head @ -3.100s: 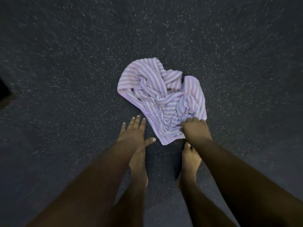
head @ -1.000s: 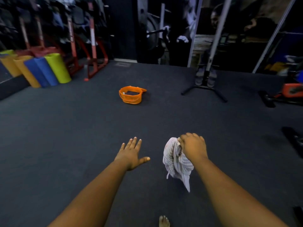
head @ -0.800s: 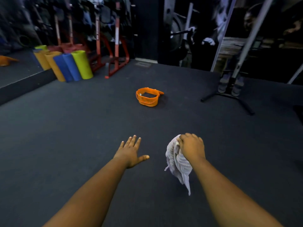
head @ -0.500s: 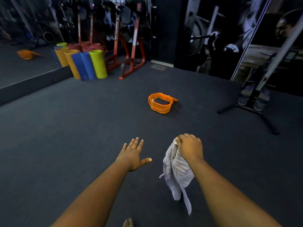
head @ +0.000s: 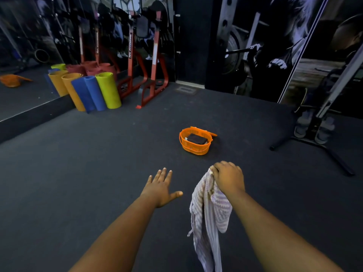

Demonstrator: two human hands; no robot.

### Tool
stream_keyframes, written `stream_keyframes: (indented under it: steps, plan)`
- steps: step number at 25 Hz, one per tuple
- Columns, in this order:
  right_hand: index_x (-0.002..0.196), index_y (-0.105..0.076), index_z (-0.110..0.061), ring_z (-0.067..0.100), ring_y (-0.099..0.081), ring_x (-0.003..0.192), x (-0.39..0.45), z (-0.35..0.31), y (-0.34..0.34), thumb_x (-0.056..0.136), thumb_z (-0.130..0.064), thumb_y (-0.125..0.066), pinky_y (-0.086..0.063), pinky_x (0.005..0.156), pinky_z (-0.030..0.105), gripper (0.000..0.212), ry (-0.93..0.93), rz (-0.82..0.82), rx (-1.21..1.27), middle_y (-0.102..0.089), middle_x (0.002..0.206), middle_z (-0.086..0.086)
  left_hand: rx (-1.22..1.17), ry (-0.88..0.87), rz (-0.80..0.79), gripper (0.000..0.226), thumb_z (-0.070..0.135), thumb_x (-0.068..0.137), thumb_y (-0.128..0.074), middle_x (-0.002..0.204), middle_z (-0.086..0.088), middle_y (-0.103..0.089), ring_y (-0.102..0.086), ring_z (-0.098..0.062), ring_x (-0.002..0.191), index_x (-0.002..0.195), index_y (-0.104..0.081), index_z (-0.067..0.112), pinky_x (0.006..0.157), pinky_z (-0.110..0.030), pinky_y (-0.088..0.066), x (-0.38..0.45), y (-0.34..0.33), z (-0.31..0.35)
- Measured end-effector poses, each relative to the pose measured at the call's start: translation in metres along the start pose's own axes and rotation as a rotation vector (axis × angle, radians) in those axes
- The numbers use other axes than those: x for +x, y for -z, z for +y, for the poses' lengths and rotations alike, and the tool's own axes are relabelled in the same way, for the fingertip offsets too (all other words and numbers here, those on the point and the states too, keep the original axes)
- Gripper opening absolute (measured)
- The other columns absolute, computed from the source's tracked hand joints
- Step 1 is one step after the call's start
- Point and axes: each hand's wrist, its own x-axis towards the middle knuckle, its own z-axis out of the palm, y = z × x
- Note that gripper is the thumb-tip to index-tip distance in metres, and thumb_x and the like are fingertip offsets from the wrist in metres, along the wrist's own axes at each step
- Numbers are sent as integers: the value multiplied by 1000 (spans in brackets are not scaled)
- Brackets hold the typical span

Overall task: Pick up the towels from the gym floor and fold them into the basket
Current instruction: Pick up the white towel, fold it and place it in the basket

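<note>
Striped lilac towel (head: pixel 208 211) hanging from right hand (head: pixel 228 178), fingers curled tight on its top, left hand (head: pixel 160 188) flat with fingers spread, orange basket (head: pixel 195 148) on dark floor (head: pixel 98 163) ahead.

Your right hand (head: pixel 228 178) now carries the striped towel (head: pixel 208 213) clear of the floor; the orange basket (head: pixel 195 141), at twelve o'clock, appears nearer than before.

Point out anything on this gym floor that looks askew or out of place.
Nothing on the floor stands out. The orange basket sits upright with a dark folded item inside. The striped towel hangs bunched and unfolded from the right hand; the left hand is empty.
</note>
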Motion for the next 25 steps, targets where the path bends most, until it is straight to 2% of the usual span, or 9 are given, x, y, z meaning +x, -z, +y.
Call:
stream_keyframes:
  steps: [2, 5, 9, 13, 15, 17, 19, 22, 25]
  plan:
    - [91, -71, -25, 25, -62, 90, 47, -8, -13, 102, -39, -50, -46, 76, 40, 27, 1, 25, 3, -66, 89, -4, 15, -9, -4, 106, 85, 89, -25, 170, -6, 19, 15, -22, 158, 163, 14, 21, 128, -49, 3, 43, 22, -18]
    - [89, -70, -25, 24, -61, 89, 119, -14, -40, 102, -39, -50, -46, 75, 40, 28, -8, 39, 31, -66, 88, -5, 54, -19, -2, 119, 93, 71, -10, 170, -5, 19, 16, -22, 158, 163, 14, 22, 128, -48, 3, 115, 51, -41]
    - [87, -70, -27, 22, -60, 90, 217, -15, -81, 102, -40, -50, -46, 75, 40, 28, 9, 42, 60, -66, 89, -7, 55, -5, 16, 107, 87, 87, -23, 170, -4, 20, 16, -21, 157, 163, 15, 22, 128, -48, 4, 209, 83, -63]
    - [89, -71, -27, 22, -60, 94, 318, -13, -110, 101, -40, -48, -47, 76, 40, 29, 13, 2, 70, -66, 92, -7, 30, 4, 42, 131, 94, 54, 2, 170, -4, 20, 16, -21, 158, 162, 15, 22, 128, -48, 3, 293, 121, -80]
    - [88, -72, -28, 20, -59, 95, 360, -17, -118, 100, -38, -51, -46, 78, 39, 26, -1, -3, 114, -66, 93, -7, -5, 3, 49, 131, 95, 55, 0, 170, -4, 20, 16, -21, 158, 163, 14, 23, 128, -47, 3, 331, 135, -92]
    - [86, -73, -28, 17, -56, 96, 399, -20, -125, 98, -37, -57, -47, 80, 38, 23, -24, -8, 214, -65, 94, -7, 0, -15, 38, 119, 94, 71, -11, 170, -4, 20, 16, -21, 158, 163, 14, 22, 128, -47, 3, 369, 146, -102]
    - [87, -73, -26, 16, -55, 97, 440, -24, -133, 99, -34, -59, -50, 81, 39, 21, -54, -34, 362, -66, 96, -6, 15, -40, 35, 105, 83, 90, -31, 170, -5, 19, 15, -22, 158, 163, 14, 21, 128, -48, 3, 414, 155, -116]
    - [85, -65, -20, 11, -61, 80, 498, -36, -143, 103, -27, -55, -49, 72, 35, 22, -144, -77, 642, -66, 82, -6, -46, -126, 61, 100, 70, 96, -47, 172, -4, 11, 4, -22, 159, 164, 8, 22, 129, -48, -1, 487, 173, -136]
    - [87, -60, -12, 2, -52, 67, 544, -56, -146, 106, -24, -52, -43, 66, 28, 24, -151, -68, 788, -63, 76, 3, -266, -306, 80, 99, 68, 88, -61, 170, 4, -21, -26, -19, 155, 164, -8, 32, 124, -45, -28, 556, 188, -148]
